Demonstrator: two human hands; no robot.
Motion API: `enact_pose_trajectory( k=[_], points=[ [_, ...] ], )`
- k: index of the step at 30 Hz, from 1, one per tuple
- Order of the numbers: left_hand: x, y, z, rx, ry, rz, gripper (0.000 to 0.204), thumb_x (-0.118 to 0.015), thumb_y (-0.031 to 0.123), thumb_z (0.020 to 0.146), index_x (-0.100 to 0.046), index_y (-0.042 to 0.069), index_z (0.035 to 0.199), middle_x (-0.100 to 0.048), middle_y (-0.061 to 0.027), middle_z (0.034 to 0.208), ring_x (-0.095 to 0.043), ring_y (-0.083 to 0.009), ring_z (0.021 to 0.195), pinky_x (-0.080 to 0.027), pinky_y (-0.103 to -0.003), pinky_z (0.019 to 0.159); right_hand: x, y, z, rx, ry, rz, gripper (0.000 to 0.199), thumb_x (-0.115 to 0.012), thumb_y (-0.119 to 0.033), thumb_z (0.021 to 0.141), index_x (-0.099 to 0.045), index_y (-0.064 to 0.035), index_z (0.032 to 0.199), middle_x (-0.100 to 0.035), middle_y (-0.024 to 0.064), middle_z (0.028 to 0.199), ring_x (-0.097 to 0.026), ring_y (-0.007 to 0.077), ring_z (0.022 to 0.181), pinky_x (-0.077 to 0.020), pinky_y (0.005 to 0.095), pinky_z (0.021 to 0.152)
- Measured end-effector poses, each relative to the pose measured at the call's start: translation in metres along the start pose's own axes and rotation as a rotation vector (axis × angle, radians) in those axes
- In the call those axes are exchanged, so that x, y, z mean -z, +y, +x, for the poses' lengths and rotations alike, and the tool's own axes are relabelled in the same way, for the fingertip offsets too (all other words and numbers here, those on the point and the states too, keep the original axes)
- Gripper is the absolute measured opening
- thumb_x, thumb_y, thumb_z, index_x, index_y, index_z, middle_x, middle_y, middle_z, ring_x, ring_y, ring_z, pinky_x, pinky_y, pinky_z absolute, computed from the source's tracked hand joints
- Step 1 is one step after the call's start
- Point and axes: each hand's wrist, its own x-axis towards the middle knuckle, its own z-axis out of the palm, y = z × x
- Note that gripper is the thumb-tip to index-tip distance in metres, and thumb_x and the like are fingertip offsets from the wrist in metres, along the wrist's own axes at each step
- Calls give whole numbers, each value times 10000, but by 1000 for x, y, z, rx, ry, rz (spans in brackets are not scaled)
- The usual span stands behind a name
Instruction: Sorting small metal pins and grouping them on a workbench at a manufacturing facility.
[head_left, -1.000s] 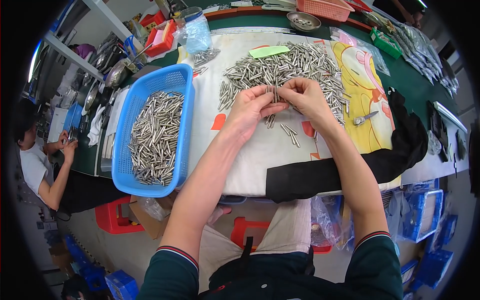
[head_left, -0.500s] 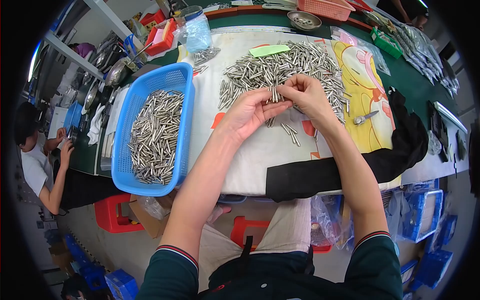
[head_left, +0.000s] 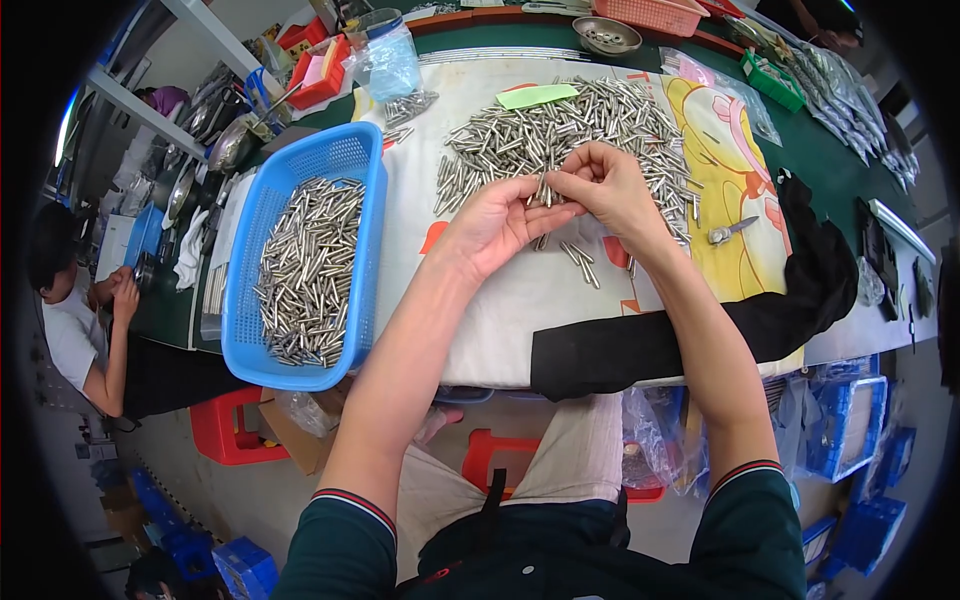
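My left hand (head_left: 492, 228) is palm up, its thumb and fingers closed on a few short silver metal pins (head_left: 543, 192). From the right, my right hand (head_left: 612, 195) meets it, thumb and forefinger pinched on the same small bunch. Just beyond both hands spreads a heap of loose metal pins (head_left: 560, 135) on a printed cloth. A few stray pins (head_left: 580, 265) lie nearer to me, below my fingers. To the left stands a blue plastic basket (head_left: 377, 220) holding many similar pins (head_left: 312, 270).
A green paper slip (head_left: 537, 96) lies on the heap. Right of it are a small tool with a pointed blade (head_left: 733, 231) and a black cloth sleeve (head_left: 640, 352). A metal bowl (head_left: 607, 38) stands at the back. Another person (head_left: 75, 320) works at the far left.
My hands stay together over the heap, with my right fingers shifting slightly left on the bunch. The person at the left has brought their hands closer together.
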Motion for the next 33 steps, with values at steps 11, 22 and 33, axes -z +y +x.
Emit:
enact_pose_trajectory(
  k=[11,22,33],
  points=[
    [1,0,0,28,-14,-14,307,-401,79,922,-419,-146,1131,-541,-260,1104,-599,-373,994,-546,-383,863,-1,1,0,23,-11,-8,195,-711,-127,725,-589,19,768,-519,-12,581,-492,44,515,-405,195,464],
    [2,0,1,28,17,-61,293,-389,108,938,-450,-118,1114,-560,-247,1078,-609,-360,981,-540,-396,858,-2,-4,-3,51,5,29,174,-690,-125,746,-593,18,768,-521,-11,575,-491,49,517,-391,198,463],
    [-5,-1,-2,-23,81,-58,271,-399,98,938,-470,-86,1124,-562,-194,1083,-581,-278,1039,-501,-382,919,-7,3,-4,762,40,-608,242,-643,-25,668,-653,-25,909,-564,79,910,-525,212,879,-448,317,710]
  ],
)
